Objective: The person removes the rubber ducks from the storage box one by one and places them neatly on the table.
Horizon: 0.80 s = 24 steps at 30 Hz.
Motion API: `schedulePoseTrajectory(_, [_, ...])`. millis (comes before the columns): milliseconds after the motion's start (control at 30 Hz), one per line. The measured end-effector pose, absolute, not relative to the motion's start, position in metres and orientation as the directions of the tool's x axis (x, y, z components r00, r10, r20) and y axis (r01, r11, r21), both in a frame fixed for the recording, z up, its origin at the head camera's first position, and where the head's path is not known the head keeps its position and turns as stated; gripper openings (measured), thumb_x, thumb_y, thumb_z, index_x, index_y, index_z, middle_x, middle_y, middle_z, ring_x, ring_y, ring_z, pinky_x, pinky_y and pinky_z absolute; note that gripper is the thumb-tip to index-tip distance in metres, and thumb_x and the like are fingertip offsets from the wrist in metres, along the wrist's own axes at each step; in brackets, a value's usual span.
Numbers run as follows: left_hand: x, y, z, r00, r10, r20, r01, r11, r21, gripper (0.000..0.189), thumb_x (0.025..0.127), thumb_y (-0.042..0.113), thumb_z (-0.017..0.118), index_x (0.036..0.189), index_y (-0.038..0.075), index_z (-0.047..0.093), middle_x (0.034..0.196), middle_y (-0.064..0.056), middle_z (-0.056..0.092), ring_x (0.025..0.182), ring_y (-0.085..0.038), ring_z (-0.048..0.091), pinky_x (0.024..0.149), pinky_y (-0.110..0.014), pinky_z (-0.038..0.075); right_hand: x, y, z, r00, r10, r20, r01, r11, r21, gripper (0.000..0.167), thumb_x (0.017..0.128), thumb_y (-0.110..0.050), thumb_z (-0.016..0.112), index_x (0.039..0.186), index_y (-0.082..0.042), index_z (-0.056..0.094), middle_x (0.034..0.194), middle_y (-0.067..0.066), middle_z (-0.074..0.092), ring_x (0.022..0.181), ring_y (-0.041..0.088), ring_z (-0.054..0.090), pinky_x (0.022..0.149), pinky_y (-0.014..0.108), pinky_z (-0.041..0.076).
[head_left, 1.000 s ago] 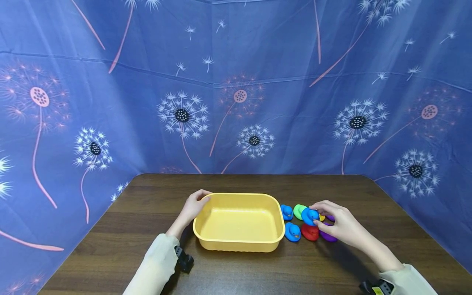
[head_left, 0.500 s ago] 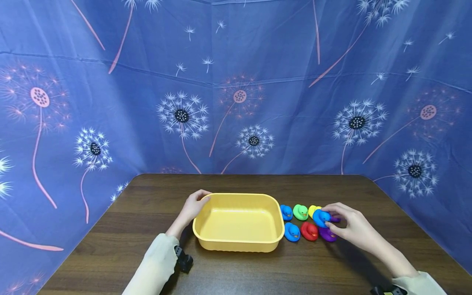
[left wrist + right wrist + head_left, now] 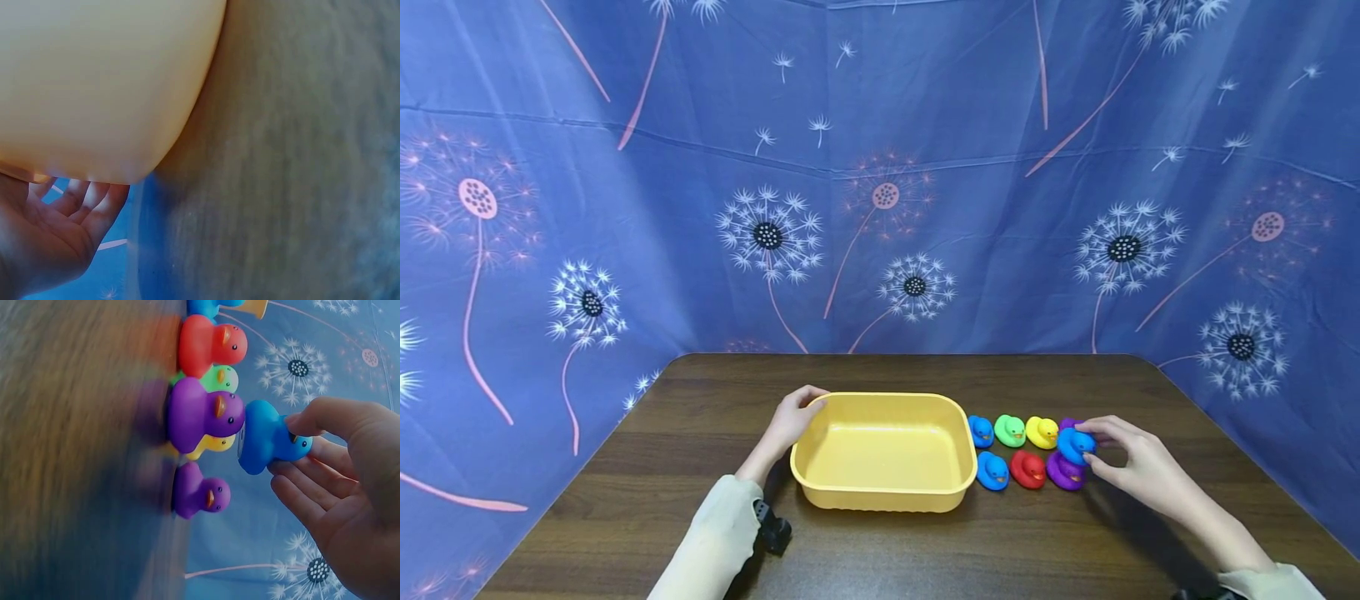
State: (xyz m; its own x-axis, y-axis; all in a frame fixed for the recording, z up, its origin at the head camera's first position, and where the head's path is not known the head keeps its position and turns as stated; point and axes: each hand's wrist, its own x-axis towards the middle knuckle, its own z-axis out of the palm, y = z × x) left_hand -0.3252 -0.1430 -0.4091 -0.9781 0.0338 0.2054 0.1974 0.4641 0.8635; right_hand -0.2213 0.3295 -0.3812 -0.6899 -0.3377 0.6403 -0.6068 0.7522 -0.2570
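My right hand (image 3: 1138, 462) pinches a blue rubber duck (image 3: 1075, 447) between thumb and fingers. In the right wrist view this blue duck (image 3: 265, 439) is held above the table, its base close over a purple duck (image 3: 194, 415). My left hand (image 3: 790, 427) grips the left end of a yellow plastic basin (image 3: 887, 500), thumb at the rim. The left wrist view shows the fingers (image 3: 100, 209) against the basin's outer wall (image 3: 100, 112). Nothing lies inside the basin.
Two rows of ducks stand right of the basin: blue (image 3: 981, 432), green (image 3: 1010, 431), yellow (image 3: 1042, 432) and partly hidden purple (image 3: 1067, 423) behind; blue (image 3: 992, 472), red (image 3: 1027, 470) and purple (image 3: 1064, 473) in front. A dandelion-print cloth (image 3: 1000, 208) hangs behind the wooden table (image 3: 715, 383).
My right hand has carried the blue duck to the right, from over the green and red ducks to over the purple ones. The left hand and basin have stayed put.
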Motion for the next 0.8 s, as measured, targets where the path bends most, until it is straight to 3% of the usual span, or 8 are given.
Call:
schedulePoseTrajectory(500, [-0.326,-0.143,-0.408,-0.98,0.033,0.194,0.187,0.47,0.863,0.018,0.093,0.013,0.056,0.106,0.005,0.066,0.102,-0.011,0.067,0.089,-0.021,0.06,0.073,-0.027,0.046,-0.218,0.35,-0.389,-0.671,-0.327,0.666,-0.608,0.757,-0.24,0.045,0.059,0.01,0.078,0.099,-0.004,0.065,0.093,0.003,0.064,0.082,-0.007,0.058,0.077,0.001,0.039])
schedulePoseTrajectory(800, [-0.327,-0.144,-0.41,-0.98,0.044,0.195,0.192,0.476,0.858,0.019,0.093,0.014,0.055,0.107,0.006,0.066,0.103,-0.011,0.067,0.092,-0.022,0.061,0.074,-0.029,0.048,-0.215,0.358,-0.394,-0.755,-0.297,0.584,-0.525,0.807,-0.269,0.038,0.064,0.002,0.079,0.098,-0.008,0.066,0.093,0.004,0.065,0.08,-0.007,0.057,0.07,0.004,0.041])
